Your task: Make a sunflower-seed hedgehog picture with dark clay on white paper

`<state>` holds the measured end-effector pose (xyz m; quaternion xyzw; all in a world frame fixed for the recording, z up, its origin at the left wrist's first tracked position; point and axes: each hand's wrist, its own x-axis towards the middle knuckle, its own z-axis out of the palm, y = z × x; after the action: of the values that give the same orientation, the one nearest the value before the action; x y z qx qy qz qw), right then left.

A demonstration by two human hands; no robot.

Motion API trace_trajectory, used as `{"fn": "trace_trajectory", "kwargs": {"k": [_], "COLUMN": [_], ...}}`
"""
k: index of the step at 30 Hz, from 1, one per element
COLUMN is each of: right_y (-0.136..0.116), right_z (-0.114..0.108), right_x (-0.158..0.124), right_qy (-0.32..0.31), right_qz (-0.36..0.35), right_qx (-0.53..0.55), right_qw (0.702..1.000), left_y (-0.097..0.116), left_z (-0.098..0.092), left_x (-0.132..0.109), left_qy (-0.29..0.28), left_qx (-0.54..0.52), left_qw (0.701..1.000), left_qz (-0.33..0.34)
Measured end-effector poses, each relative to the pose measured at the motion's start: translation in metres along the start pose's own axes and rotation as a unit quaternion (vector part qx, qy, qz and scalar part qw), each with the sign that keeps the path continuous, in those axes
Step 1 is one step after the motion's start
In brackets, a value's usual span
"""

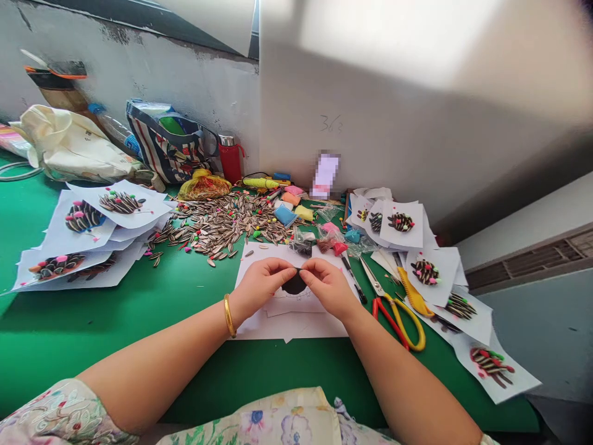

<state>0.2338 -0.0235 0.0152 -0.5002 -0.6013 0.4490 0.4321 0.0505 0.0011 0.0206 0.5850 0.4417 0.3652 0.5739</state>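
Note:
A flat, rounded piece of black modelling clay [294, 285] is pinched at its top edge between the fingertips of both hands. My left hand [266, 281], with a gold bangle on its wrist, closes on it from the left. From the right, my right hand [328, 285] grips it with thumb and forefinger. Both hands hover over or rest on white paper sheets [296, 324]; which of these I cannot tell. Under the clay, part of a line drawing shows on the top sheet. Just beyond lies a small bag of black clay [303, 247].
Sunflower seeds [222, 225] are heaped on the green table [199, 364]. Scissors [393, 309], a yellow-handled tool [412, 287] and a black pen [354, 281] lie right. Seed-hedgehog cards [132, 216] are stacked left, with more cards [428, 266] right. A red flask [230, 159] stands behind.

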Motion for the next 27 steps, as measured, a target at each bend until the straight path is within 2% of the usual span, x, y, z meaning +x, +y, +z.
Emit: {"fn": "trace_trajectory", "kwargs": {"k": [3, 7, 13, 19, 27], "right_y": [0.0023, 0.0032, -0.001, -0.0007, -0.006], "right_z": [-0.001, -0.0011, -0.0002, 0.0007, -0.0004], "right_x": [0.0014, 0.0012, -0.0009, 0.0001, -0.0015], "right_qy": [0.034, 0.04, 0.049, 0.042, 0.023], "right_qz": [0.002, -0.009, -0.144, -0.17, -0.183], "right_qx": [0.028, 0.024, -0.085, -0.086, -0.097], "right_qw": [0.999, 0.999, 0.985, 0.981, 0.978], "left_y": [-0.002, -0.0047, 0.0005, 0.0016, -0.0017], "left_z": [0.0004, 0.0005, 0.001, 0.0024, -0.0004], "left_x": [-0.001, -0.0011, -0.0014, -0.0022, -0.0017], "left_qy": [-0.02, -0.014, -0.006, -0.036, -0.026], "left_qx": [-0.044, -0.098, -0.131, -0.164, -0.067], "left_qw": [0.999, 0.994, 0.989, 0.982, 0.995], "left_qz": [-0.016, -0.05, -0.066, -0.084, -0.067]}}
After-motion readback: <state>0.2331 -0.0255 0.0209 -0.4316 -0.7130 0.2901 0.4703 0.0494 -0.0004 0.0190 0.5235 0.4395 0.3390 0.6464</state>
